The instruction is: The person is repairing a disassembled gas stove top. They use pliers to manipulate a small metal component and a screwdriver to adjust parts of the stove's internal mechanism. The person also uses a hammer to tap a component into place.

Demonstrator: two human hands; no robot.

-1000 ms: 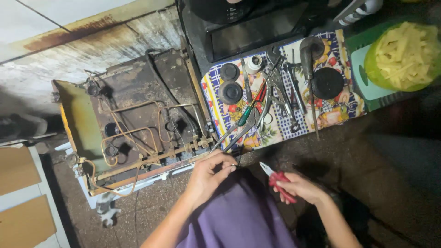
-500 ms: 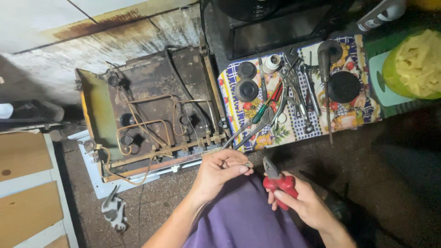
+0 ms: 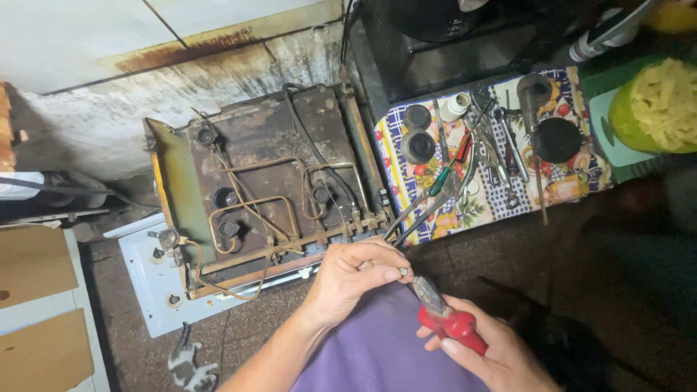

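Observation:
My left hand (image 3: 357,277) pinches a small round metal part (image 3: 403,271) between its fingertips, just in front of the open gas stove (image 3: 268,181). My right hand (image 3: 488,348) grips red-handled pliers (image 3: 444,311); their jaws point up-left and almost touch the metal part. The stove lies opened, showing rusty copper pipes (image 3: 254,210) and burner fittings. Both hands hover above my lap in purple cloth (image 3: 392,348).
A patterned cloth (image 3: 566,181) to the right carries burner caps (image 3: 417,145), screwdrivers, wrenches and other tools. A green bowl (image 3: 661,109) of yellow strips sits far right. A white stove panel (image 3: 145,283) lies on the floor at left, with cardboard (image 3: 36,312) beside it.
The pliers have come up and left until their jaws meet the part held in my left hand. The camera view shifted slightly, moving the stove rightward in the picture.

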